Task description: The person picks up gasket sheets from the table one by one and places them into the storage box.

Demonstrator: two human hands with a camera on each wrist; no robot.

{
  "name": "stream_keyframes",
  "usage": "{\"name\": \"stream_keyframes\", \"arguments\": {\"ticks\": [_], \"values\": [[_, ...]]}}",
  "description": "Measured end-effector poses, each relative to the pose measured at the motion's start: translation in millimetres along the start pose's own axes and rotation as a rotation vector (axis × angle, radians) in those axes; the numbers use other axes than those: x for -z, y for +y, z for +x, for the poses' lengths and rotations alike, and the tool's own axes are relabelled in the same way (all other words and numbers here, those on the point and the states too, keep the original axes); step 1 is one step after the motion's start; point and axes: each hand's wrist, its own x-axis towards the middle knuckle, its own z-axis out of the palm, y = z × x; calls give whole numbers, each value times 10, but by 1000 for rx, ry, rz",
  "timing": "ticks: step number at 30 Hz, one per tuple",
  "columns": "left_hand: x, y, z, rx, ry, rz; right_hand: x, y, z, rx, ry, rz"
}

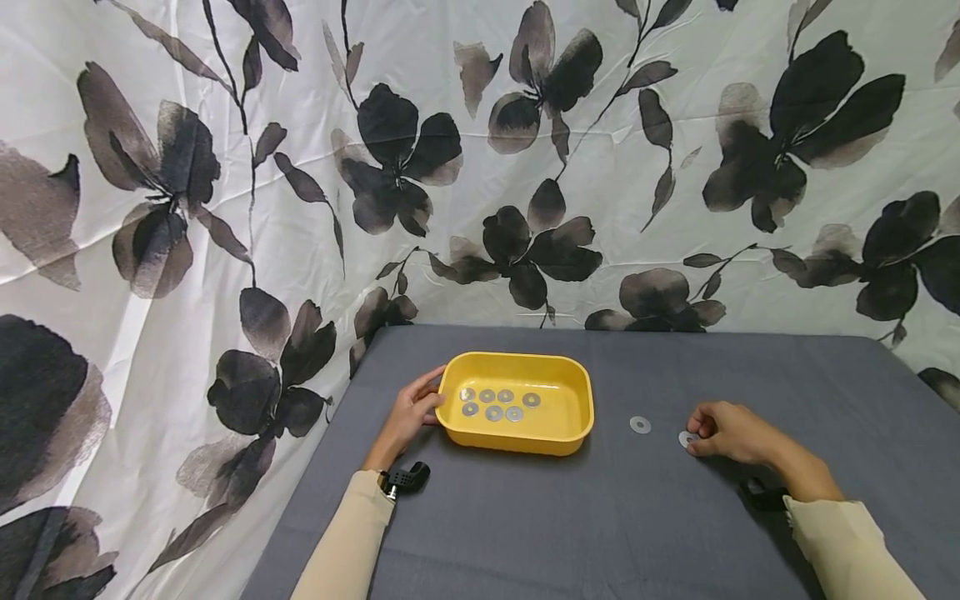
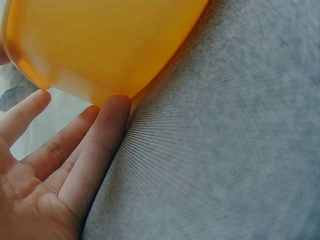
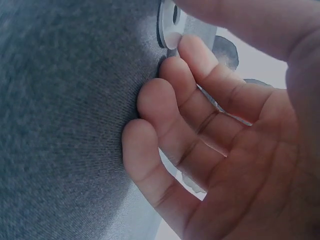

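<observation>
A yellow rectangular tray (image 1: 517,438) holds several flat metal washers (image 1: 493,413), spread over the left part of its floor. At the tray's left end, my left hand (image 1: 409,414) touches the wall. The left wrist view shows its straight, spread fingers (image 2: 97,145) with tips against the yellow side. Over to the right, my right hand (image 1: 738,433) pinches a washer (image 1: 684,439) at the tabletop, between thumb and index finger. The right wrist view shows this washer (image 3: 170,41) partly covered by the thumb, the other fingers curled beside it.
Between the tray and my right hand, another washer (image 1: 640,425) lies flat on the grey cloth-covered table (image 1: 555,525). Behind the table hangs a white curtain (image 1: 442,275) with dark flowers. Wrist cameras are strapped to both wrists.
</observation>
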Motion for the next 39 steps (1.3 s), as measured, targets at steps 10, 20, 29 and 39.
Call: {"name": "stream_keyframes", "arguments": {"ticks": [10,20,29,39], "values": [[8,20,-10,4,1,-1,-3,-38,23,76,2,31],[-5,38,1,5,4,7,13,-73,-1,97,-30,2],[5,33,4,14,0,5,20,-83,-17,89,-72,22],[3,20,5,17,2,18,25,-99,-7,65,-42,-53]]}}
